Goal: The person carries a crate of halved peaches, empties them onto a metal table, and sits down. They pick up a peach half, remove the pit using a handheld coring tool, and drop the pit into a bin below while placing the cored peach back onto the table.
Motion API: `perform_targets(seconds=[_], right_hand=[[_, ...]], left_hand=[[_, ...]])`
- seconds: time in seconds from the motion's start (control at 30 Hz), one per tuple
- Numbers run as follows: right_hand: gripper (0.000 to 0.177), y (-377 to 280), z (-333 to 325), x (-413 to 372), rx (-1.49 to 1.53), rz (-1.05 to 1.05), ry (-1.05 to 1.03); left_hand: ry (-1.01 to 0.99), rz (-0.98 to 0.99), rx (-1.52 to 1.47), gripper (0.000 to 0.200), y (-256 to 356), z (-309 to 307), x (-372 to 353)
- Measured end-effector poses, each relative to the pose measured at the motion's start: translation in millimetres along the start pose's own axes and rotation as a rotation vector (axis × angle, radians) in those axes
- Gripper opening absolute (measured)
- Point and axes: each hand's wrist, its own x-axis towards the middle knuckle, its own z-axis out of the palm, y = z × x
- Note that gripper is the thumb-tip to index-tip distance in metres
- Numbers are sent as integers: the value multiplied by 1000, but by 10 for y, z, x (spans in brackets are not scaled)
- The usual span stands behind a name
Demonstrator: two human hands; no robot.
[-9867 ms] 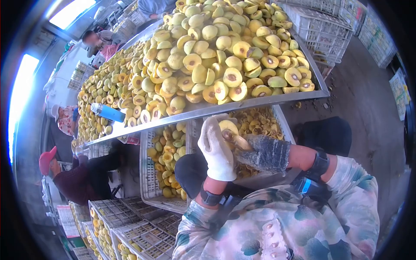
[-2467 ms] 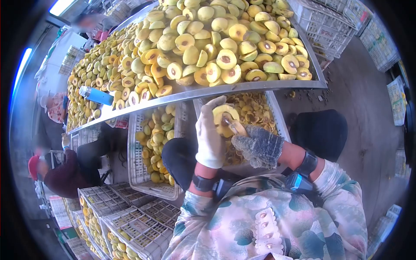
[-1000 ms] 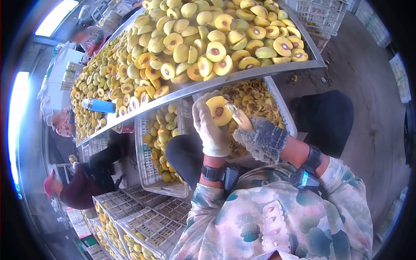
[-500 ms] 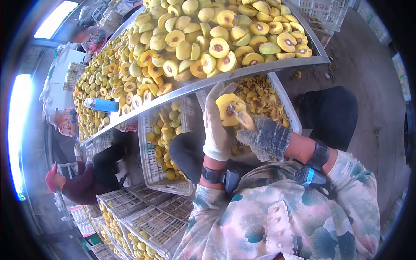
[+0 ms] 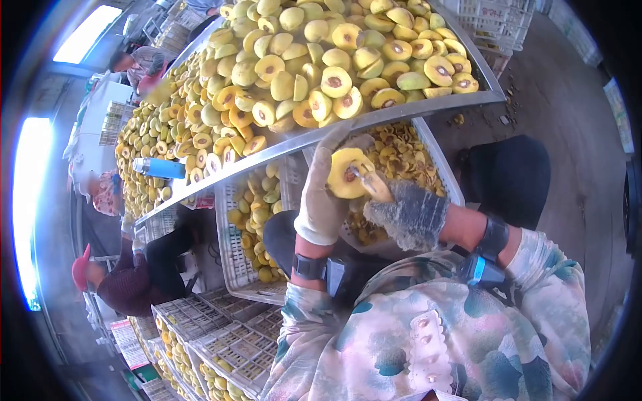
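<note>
A halved yellow peach (image 5: 340, 182) lies in my left hand (image 5: 319, 200), its cut face with the brown pit area turned toward my right. My left hand wears a pale glove, and its fingers are wrapped around the fruit. Gripped in my right hand (image 5: 408, 212), which has a dirty grey glove, is a pitting tool with a wooden handle (image 5: 378, 188). The tool's metal tip is at the pit area of the peach. Both hands are above a crate (image 5: 449, 170) holding small yellow-brown fruit pieces (image 5: 401, 150).
A metal-edged table (image 5: 281, 146) heaped with peach halves (image 5: 334, 81) stands ahead, with a blue flask (image 5: 159, 168) on it. To the left are a crate of peaches (image 5: 231, 267) and stacked crates (image 5: 234, 347). A person in a red cap (image 5: 124, 287) sits beyond; others work farther back.
My left hand and the peach have shifted slightly left, and the cut face has turned more toward me. The tool stays at the pit area; my right hand has barely moved.
</note>
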Motion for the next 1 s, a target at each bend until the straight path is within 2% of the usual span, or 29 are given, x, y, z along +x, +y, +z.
perform_targets(seconds=[0.03, 0.07, 0.13, 0.2, 0.23, 0.27, 0.3, 0.33, 0.4, 0.43, 0.47, 0.53, 0.57, 0.6, 0.67, 0.7, 0.73, 0.8, 0.83, 0.87, 0.93, 0.97, 1.0], right_hand=[[23, 55, 52, -2, 26, -111, 79], [23, 37, 69, -14, 14, -126, 86], [17, -44, 62, -19, 395, 102, 74], [15, 23, 106, -32, 383, 37, 121], [16, -27, 97, -64, 605, 109, 87], [16, -57, 96, -89, 825, 184, 46], [16, -9, 86, -51, 469, 121, 103], [16, -20, 80, -50, 442, 92, 98], [16, -30, 79, -56, 264, 164, 120], [18, -20, 58, -51, 220, 50, 92], [18, -27, 5, -45, 215, 41, 88], [23, 39, -121, -74, 286, 59, -163], [26, 129, -158, -65, -47, -274, -274], [26, 192, -183, -84, -34, -264, -276], [28, 75, -186, -197, 680, 61, -396], [30, 294, -245, -74, 1242, 287, -718], [30, 276, -222, -113, 1265, 300, -715], [34, 111, -157, -279, 998, 61, -572], [38, 64, -121, -325, 1047, 182, -474], [38, 123, -105, -314, 1050, 185, -475], [40, 256, -84, -244, 1201, 173, -605], [40, 218, -83, -242, 1201, 176, -610], [38, 147, -89, -258, 987, 101, -518]], left_hand=[[67, -111, -55, 51, 12, 3, 2], [125, -216, -112, 49, 20, 12, 27], [114, -124, -128, 40, -102, 28, 87], [218, 375, 794, 35, -87, 192, 78], [261, 341, 654, 32, -65, 272, 52], [301, 304, 514, 38, -54, 323, 8], [309, 318, 555, 31, -160, 212, 14], [377, 184, 318, 24, -116, 299, 20], [365, 178, 293, 25, -103, 293, 20], [346, 143, 217, 26, -46, 344, 24], [344, 154, 219, 26, 19, 326, 46], [21, -69, 16, 26, 168, 238, 67], [20, -105, 52, 26, 245, 259, 51], [-16, -89, 102, 24, 255, 220, 75], [-28, -134, 184, 22, 331, 224, 72], [11, -62, 250, 21, 291, 231, 80], [27, -25, 296, 21, 280, 236, 82], [-73, -114, 254, 29, 368, 219, 88], [-174, -108, 257, 31, 408, 160, 102], [-170, -111, 257, 31, 412, 173, 82], [-61, -31, 315, 33, 434, 239, 56], [88, 83, 379, 30, 345, 273, 38], [273, 231, 453, 25, 204, 319, 14]])
